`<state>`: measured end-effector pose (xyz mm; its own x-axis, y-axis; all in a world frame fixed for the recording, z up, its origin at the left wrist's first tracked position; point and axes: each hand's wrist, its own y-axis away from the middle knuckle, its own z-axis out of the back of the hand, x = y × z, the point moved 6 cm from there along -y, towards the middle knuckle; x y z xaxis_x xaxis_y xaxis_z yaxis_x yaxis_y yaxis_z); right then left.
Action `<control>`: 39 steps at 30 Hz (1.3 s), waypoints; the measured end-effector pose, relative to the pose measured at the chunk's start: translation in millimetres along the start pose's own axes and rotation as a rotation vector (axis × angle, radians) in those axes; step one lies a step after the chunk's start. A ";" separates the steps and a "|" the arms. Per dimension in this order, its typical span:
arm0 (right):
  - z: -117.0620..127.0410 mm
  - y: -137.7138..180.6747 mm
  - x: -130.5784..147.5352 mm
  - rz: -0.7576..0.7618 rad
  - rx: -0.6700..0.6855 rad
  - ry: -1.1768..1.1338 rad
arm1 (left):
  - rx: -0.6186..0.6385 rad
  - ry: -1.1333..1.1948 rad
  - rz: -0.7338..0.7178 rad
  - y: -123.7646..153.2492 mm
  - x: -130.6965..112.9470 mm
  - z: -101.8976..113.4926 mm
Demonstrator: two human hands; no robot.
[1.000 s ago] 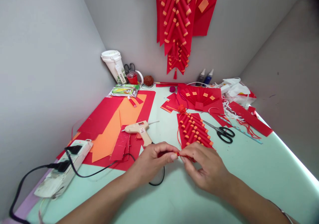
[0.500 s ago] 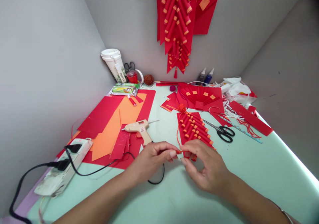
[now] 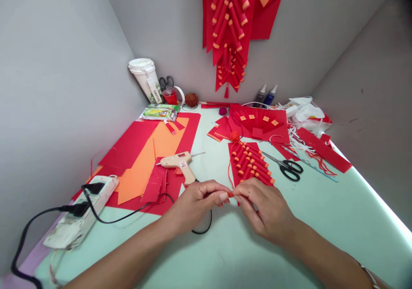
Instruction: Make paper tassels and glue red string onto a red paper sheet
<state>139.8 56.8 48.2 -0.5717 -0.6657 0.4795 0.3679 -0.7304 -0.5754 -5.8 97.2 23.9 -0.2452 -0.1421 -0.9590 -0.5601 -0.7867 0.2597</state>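
Over the pale green table, my left hand (image 3: pixel 201 201) and my right hand (image 3: pixel 265 205) meet fingertip to fingertip. Red-orange yarn (image 3: pixel 229 171) runs from a small yarn ball (image 3: pixel 234 136) down to them. The left thumb and forefinger pinch a little red bit of the yarn, mostly hidden. The right thumb and forefinger are closed on the strand beside it. Just beyond my right hand lies a red paper panel with rows of rolled red paper tubes (image 3: pixel 254 162), orange at their ends; its lower part is hidden behind the hand.
A glue gun (image 3: pixel 180 162) lies left of centre, its black cord crossing to a power strip (image 3: pixel 82 212). Black-handled scissors (image 3: pixel 289 169) lie to the right. Red and orange paper sheets (image 3: pixel 138 173) spread over the left side. A white coffee cup (image 3: pixel 146 81) stands at the back.
My right thumb has come up to the forefinger, closing the gap at the yarn. My left hand keeps its pinch. The whole view has shifted slightly.
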 end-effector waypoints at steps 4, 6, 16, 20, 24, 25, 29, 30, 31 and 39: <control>-1.0 -0.4 0.6 0.018 0.017 0.027 | -0.004 -0.010 0.003 0.2 0.0 -0.3; -1.2 0.0 0.5 0.024 0.023 0.028 | -0.001 -0.015 0.004 0.5 0.4 -0.3; -0.8 3.1 0.8 0.032 0.000 -0.030 | 0.029 0.014 -0.005 1.2 1.7 -0.8; -0.9 2.2 0.9 0.036 0.001 -0.032 | 0.026 0.001 -0.013 1.0 1.1 -0.4; -2.1 1.8 0.2 0.028 0.003 -0.060 | 0.024 -0.005 -0.005 1.2 0.9 -0.6; -2.5 1.7 0.4 0.028 0.007 -0.073 | 0.025 -0.008 -0.007 1.3 0.3 -0.7; -2.5 0.8 -0.4 -0.032 0.026 -0.153 | 0.025 -0.023 -0.001 0.9 -0.4 -0.7; -2.2 0.7 -1.2 -0.062 0.032 -0.180 | 0.026 -0.023 0.002 0.7 0.2 -0.6; -1.9 0.6 -2.1 -0.092 0.035 -0.204 | 0.026 -0.022 0.003 0.5 1.0 -0.4; -4.2 2.1 -8.7 -0.153 0.024 -0.201 | 0.009 -0.041 0.012 0.3 9.8 2.7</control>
<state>142.5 61.7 40.0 -0.4656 -0.5622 0.6835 0.3068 -0.8270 -0.4712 -10.6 97.2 14.8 -0.2839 -0.1267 -0.9504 -0.5643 -0.7793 0.2725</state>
